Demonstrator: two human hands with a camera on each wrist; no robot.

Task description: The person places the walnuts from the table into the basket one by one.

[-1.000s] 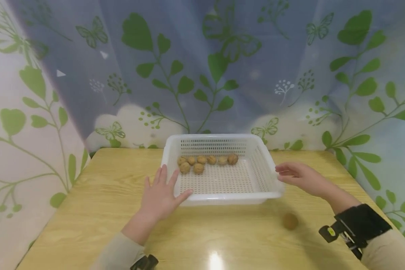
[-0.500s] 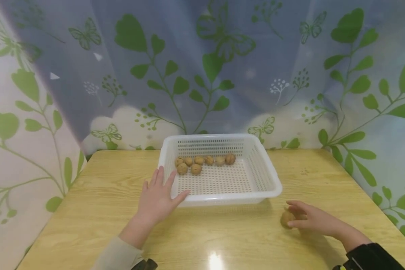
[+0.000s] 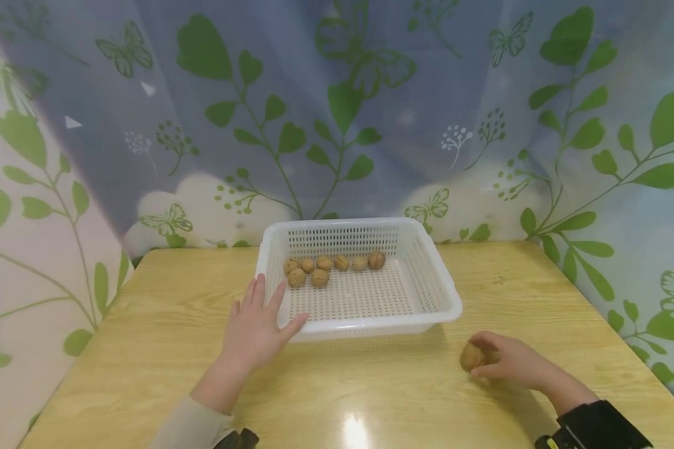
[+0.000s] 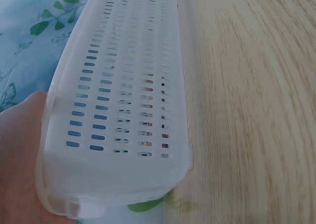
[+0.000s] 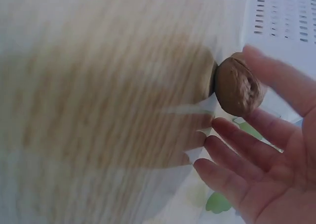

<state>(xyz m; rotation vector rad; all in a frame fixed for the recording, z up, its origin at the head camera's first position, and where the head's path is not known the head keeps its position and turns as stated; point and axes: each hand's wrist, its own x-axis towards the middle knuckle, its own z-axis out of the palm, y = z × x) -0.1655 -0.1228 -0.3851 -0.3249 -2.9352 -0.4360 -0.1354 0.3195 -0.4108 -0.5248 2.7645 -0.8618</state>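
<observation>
My left hand [image 3: 254, 330] rests on the near left corner of a white plastic basket [image 3: 371, 325], its fingers spread over the rim. In the left wrist view, part of that hand [image 4: 19, 155] lies along the basket's edge, beside the slotted wall [image 4: 98, 174]. To the right of the basket, my right hand [image 3: 513, 362] pinches a walnut [image 3: 471, 357] between thumb and index finger. The right wrist view has this walnut [image 5: 239, 88] at the tabletop, with the thumb against one side and the other fingers loosely extended. Several walnuts [image 3: 319, 278] sit inside the basket toward its back left.
The basket stands on a light wooden table [image 3: 146, 349], near its back edge. Behind and at both sides hangs a curtain [image 3: 292, 75] printed with leaves and butterflies. A bright light reflection lies on the table's front part.
My right hand has come from the basket's right side down to the loose walnut and now pinches it. The left hand keeps its place on the basket. The head view has shifted slightly.
</observation>
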